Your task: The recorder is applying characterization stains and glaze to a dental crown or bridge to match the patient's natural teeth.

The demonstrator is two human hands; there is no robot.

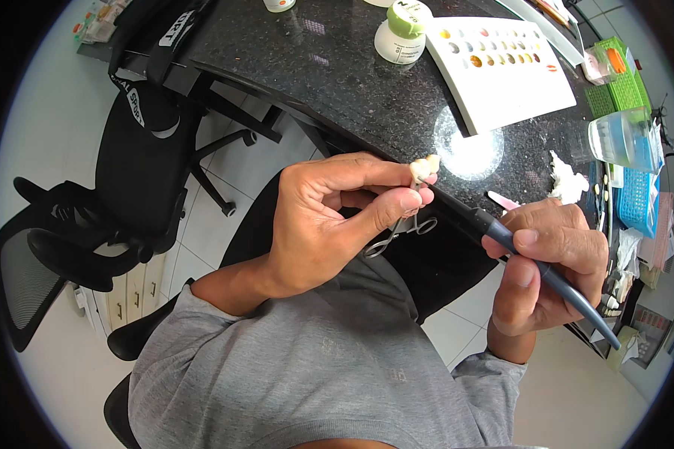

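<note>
My left hand (pixel 314 217) is closed on a pair of metal locking forceps, whose ring handles (pixel 401 236) hang below my fingers. At their tip, by my index finger and thumb, sits a small cream-coloured dental piece of joined tooth crowns (pixel 424 168). My right hand (pixel 550 262) grips a dark grey brush (pixel 496 228) like a pen. The brush's thin dark end points up and left to the crowns; whether it touches them I cannot tell. Beyond both hands, a white palette (pixel 494 101) with rows of coloured wells lies on the black speckled table (pixel 314 82).
A green-lidded jar (pixel 401 37) stands beside the palette. On the right are crumpled tissue (pixel 568 179), a clear cup of liquid (pixel 623 141), a green basket (pixel 612 93) and a blue basket (pixel 638 200). A black office chair (pixel 138 161) stands at left. Light glares on the tabletop.
</note>
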